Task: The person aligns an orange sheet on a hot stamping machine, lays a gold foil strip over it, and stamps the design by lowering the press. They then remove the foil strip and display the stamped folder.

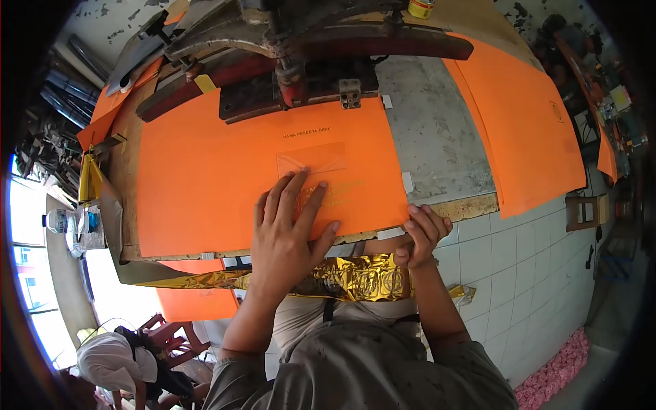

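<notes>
A large orange card cover point(198, 171) lies on the board under the press. Printed on it is the line "NAMA PESERTA DIDIK", with a clear rectangular window point(328, 155) below and faint gold lettering under that. My left hand point(285, 219) rests on the cover with fingers spread, the fingertips at the window's lower edge and beside the lettering. At the cover's near right corner, my right hand point(422, 236) has its fingers curled in against the edge. Crumpled gold foil point(362, 277) hangs along the near side of the board, below both hands.
The press's dark metal head point(301, 85) stands over the cover's far edge. More orange covers point(519, 123) lie at the right of the grey metal plate point(437, 123). A plastic bottle point(58, 220) stands at the left. Another person point(123, 359) bends over at lower left.
</notes>
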`<state>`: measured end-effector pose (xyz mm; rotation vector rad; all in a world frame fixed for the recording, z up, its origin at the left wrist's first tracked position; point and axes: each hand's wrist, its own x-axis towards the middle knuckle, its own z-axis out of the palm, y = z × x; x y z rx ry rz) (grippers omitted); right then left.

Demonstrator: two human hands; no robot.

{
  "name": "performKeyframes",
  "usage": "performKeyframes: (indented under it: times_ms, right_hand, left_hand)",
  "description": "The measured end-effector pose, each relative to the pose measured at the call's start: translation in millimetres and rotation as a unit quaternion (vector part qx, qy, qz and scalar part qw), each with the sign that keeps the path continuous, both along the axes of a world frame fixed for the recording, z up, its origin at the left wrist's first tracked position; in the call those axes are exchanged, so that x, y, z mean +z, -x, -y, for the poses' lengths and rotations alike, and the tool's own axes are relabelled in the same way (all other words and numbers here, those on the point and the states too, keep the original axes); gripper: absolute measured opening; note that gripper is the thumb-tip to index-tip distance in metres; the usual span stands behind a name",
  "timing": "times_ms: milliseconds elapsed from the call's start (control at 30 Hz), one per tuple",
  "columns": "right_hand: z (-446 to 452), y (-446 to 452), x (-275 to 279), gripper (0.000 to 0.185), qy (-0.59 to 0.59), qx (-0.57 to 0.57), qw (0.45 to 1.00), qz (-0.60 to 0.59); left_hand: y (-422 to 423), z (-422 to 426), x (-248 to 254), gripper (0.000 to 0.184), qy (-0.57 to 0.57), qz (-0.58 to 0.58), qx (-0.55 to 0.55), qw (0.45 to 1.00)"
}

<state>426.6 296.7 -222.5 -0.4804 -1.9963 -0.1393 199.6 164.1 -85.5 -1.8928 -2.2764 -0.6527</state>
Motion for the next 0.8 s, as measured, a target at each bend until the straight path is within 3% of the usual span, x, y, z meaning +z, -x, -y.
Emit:
performKeyframes:
  times_ms: [133,233,700,800]
  right_hand:
    - [12.0,2.4,11.9,0.050,0.070,-0.003,0.997,-0.030]
    - [17.5,-2.6,23.3,0.052,0.095,-0.016,0.995,0.028]
    - [18.2,-5.9,24.6,0.055,0.103,0.007,0.994,0.017]
    - [20.5,-4.8,31.9,0.054,0.129,-0.003,0.992,0.011]
  left_hand:
    - [0.0,1.6,0.8,0.051,-0.002,-0.009,-0.007,1.000]
    - [-0.2,3.3,-1.2,0.049,-0.011,0.002,-0.005,1.000]
    - [-5.3,7.2,-1.1,0.050,-0.014,-0.010,-0.020,1.000]
    - [2.4,14.5,-0.8,0.049,-0.030,0.050,-0.059,0.997]
